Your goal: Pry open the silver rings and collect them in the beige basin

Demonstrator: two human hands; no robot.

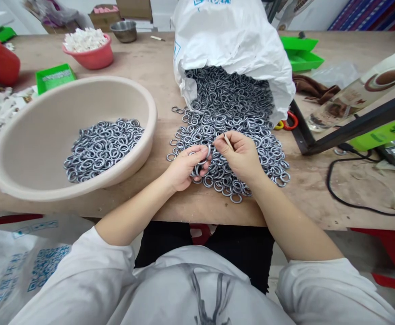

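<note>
My left hand (187,167) is closed around several grey rings (202,158), one of them raised between thumb and forefinger. Close to its right, my right hand (239,155) pinches a thin, pale stick-like tool (228,141); its tip is hidden by the fingers. Both hands are over a heap of loose grey rings (268,153). The heap spills from the mouth of a white sack (231,40) lying on the table. To the left stands a large beige basin (24,176) with a pile of the same rings (104,149) in it.
A red bowl (95,56) of white pieces, a green tray (55,77) and a metal bowl (124,31) sit behind the basin. On the right are a black metal frame (353,124), a bottle (339,106), a black cable (339,196) and red-handled scissors (291,122).
</note>
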